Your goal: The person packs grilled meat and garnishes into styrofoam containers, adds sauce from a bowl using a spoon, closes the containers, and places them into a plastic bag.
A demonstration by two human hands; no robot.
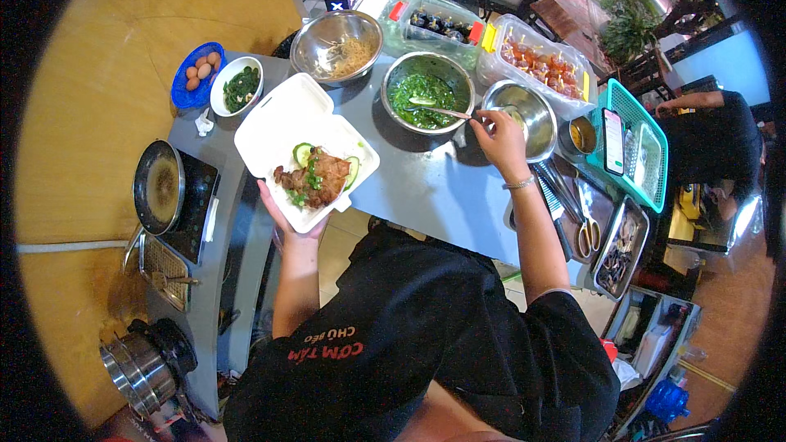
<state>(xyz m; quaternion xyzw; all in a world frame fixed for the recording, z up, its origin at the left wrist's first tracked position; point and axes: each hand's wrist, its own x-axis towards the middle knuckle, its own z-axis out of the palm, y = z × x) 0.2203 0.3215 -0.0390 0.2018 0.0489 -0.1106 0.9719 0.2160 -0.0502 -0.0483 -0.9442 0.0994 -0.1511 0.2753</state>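
My left hand supports an open white foam takeaway box from below. Grilled meat topped with chopped green onion lies inside it, with cucumber slices beside the meat. My right hand pinches the handle end of a metal spoon with thumb and fingertips. The spoon crosses the rim of a steel bowl of chopped green onion in liquid, its head in the greens. Just right of that bowl, partly behind my right hand, stands another steel bowl.
Shredded food fills part of a steel bowl behind the box. Two plastic tubs hold small bags. Scissors and tongs lie right; a phone leans on a green basket. A frying pan sits left. Another person is at right.
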